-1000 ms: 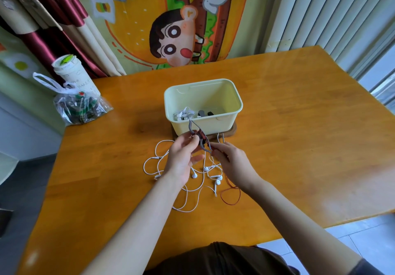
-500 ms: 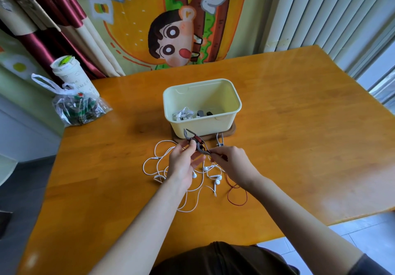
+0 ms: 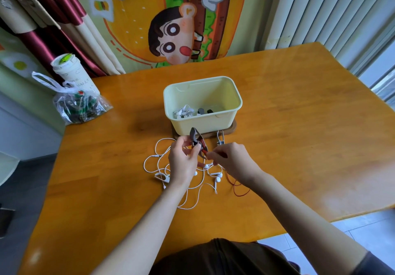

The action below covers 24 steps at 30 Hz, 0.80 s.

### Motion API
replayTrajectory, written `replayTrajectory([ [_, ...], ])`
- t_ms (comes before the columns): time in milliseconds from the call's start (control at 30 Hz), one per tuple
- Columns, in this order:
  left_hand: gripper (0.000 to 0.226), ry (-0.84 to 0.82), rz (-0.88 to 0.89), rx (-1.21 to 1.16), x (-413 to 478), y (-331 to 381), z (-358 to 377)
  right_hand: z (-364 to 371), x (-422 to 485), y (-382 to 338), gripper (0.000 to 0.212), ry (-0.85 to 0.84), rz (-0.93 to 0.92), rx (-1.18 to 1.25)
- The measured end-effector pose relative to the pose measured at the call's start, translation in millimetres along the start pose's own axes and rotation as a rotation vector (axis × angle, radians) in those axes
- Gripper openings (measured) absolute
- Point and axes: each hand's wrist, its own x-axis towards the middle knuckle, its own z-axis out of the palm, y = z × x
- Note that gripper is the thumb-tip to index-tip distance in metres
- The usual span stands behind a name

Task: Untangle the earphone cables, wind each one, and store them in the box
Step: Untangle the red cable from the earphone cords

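Still 2 hands on red cable

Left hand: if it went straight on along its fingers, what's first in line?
Probably the near wall of the cream box, just beyond the red-wound earphone that the left hand grips; depth is unclear from one view.

White earphones partly under left hand
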Motion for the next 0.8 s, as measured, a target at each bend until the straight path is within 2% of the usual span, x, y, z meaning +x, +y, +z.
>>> replayTrajectory([
  [133,0.028,-0.158,0.089,0.113,-0.8,-2.9,-2.9,-10.3,3.3,-1.6,0.027,0.035,-0.038,0.010],
  [267,0.034,-0.376,0.059,0.113,2.3,-0.7,-3.8,-16.5,9.8,0.6,0.028,0.012,-0.030,0.009],
  [400,0.034,-0.504,0.039,0.165,3.0,-5.4,-6.9,-26.0,14.0,7.9,0.021,-0.047,0.028,0.042],
  [567,0.030,-0.656,-0.090,0.020,-7.3,-20.7,-7.0,-40.9,20.9,16.7,0.015,0.068,-0.019,0.107],
  [700,0.030,-0.713,-0.106,0.035,-6.5,-19.2,-9.4,-38.9,17.5,22.3,0.013,-0.069,-0.125,0.096],
  [800,0.032,-0.713,-0.113,0.020,-4.4,-19.8,-13.5,-41.1,15.8,28.4,0.010,-0.143,-0.138,0.079],
])
